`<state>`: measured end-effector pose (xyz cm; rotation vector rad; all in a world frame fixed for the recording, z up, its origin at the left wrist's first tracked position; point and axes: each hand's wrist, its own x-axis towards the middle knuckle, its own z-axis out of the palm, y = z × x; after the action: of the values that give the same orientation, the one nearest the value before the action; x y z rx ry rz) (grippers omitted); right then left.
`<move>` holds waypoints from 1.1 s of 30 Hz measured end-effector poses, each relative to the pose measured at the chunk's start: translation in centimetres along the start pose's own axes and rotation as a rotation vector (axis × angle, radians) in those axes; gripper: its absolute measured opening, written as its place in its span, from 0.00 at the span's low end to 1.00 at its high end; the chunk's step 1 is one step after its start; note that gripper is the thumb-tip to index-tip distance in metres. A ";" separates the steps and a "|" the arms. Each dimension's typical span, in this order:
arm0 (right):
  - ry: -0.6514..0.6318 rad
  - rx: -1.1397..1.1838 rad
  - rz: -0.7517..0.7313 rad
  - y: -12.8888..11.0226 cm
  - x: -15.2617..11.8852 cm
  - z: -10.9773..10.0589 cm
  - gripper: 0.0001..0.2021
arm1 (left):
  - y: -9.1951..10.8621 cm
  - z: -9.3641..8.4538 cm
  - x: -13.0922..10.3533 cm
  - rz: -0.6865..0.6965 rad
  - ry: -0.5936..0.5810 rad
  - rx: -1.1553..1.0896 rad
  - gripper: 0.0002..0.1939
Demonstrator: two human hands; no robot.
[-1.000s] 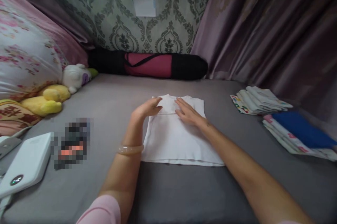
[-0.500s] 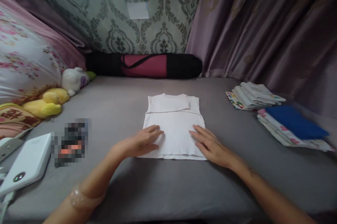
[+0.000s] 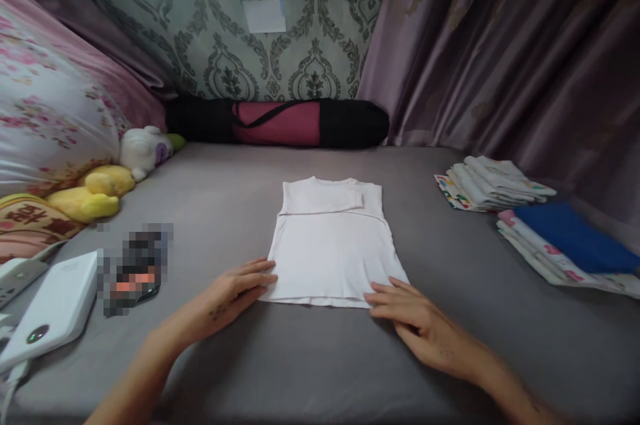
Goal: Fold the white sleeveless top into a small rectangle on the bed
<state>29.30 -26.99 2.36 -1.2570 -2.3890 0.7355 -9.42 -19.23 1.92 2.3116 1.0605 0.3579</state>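
Observation:
A white long-sleeved shirt [image 3: 327, 252] lies flat on the grey sheet, its sleeves folded across the upper part and its hem toward me. At its lower left corner, the fingertips of my left hand [image 3: 233, 292] rest on the edge of the cloth, fingers stretched out. My right hand [image 3: 423, 318] touches the lower right of the hem with spread fingers. Its thumb is partly hidden beneath the hand. Neither hand grips the fabric.
Folded cloths [image 3: 493, 182] are stacked at the right, near a second pile topped with blue cloth [image 3: 573, 235]. A black and red rolled bag [image 3: 277, 122] lies along the wall. Left are plush toys [image 3: 85, 202], a white power bank [image 3: 53, 302] and a pixelated object [image 3: 137, 268].
Both hands have slid from the shirt's middle toward its lower corners, the right one also nearer to me. The shirt's lower part lies spread a little wider on the right.

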 end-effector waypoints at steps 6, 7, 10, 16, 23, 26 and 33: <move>0.097 0.059 0.197 0.0 -1.6 -0.7 0.12 | -1.3 0.0 -1.3 0.040 -0.022 0.060 0.19; 0.123 0.056 0.238 0.2 -1.7 -0.9 0.12 | -1.4 0.1 -1.4 0.039 -0.019 0.065 0.18; 0.242 -0.032 0.387 1.4 -1.8 -1.1 0.13 | -0.9 0.0 -1.3 0.032 -0.004 0.077 0.14; 0.284 -0.214 0.632 3.1 -1.9 -0.2 0.12 | 0.3 0.0 -0.6 0.079 0.039 0.124 0.14; 0.300 -0.083 0.682 2.3 -1.4 0.0 0.12 | 0.6 0.3 -0.7 0.083 0.088 0.144 0.14; 0.327 0.173 0.744 2.3 -1.2 -0.1 0.12 | 1.0 0.1 -0.7 0.063 0.106 0.094 0.14; 0.331 0.196 0.576 2.2 -1.6 -0.7 0.18 | 0.7 0.2 -0.7 0.029 0.130 0.021 0.12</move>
<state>31.93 -27.08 1.52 -1.8344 -1.6569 0.8119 -9.32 -20.21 2.17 2.3512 1.0987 0.5173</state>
